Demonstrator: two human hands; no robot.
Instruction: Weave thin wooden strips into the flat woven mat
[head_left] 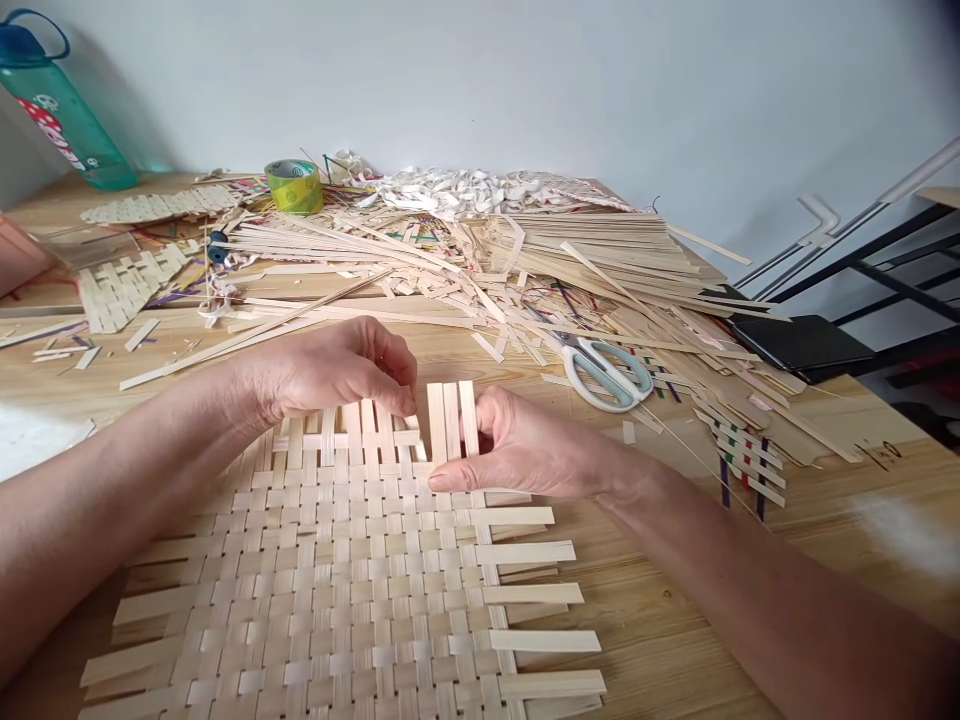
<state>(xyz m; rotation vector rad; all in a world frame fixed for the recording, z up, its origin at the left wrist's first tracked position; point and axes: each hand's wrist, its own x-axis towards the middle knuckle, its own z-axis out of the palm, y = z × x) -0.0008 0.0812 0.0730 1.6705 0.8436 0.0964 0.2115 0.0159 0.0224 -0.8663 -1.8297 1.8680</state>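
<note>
A flat woven mat (345,580) of pale wooden strips lies in front of me, with loose strip ends sticking out along its sides and far edge. My left hand (341,365) is closed at the far edge, thumb and forefinger pinched on the end of a thin wooden strip (420,432); its exact grip is partly hidden. My right hand (525,445) grips the mat's far right corner, thumb flat on the near face and fingers curled behind. Several upright strip ends (444,420) stand between the two hands. A crosswise strip (360,440) runs through the uprights below my left hand.
Behind the mat lies a heap of loose strips (600,260). White-handled scissors (607,375) rest right of centre. A tape roll (293,187), a teal bottle (71,120) and small woven pieces (131,285) are at the back left. A black flat object (799,343) lies near the right edge.
</note>
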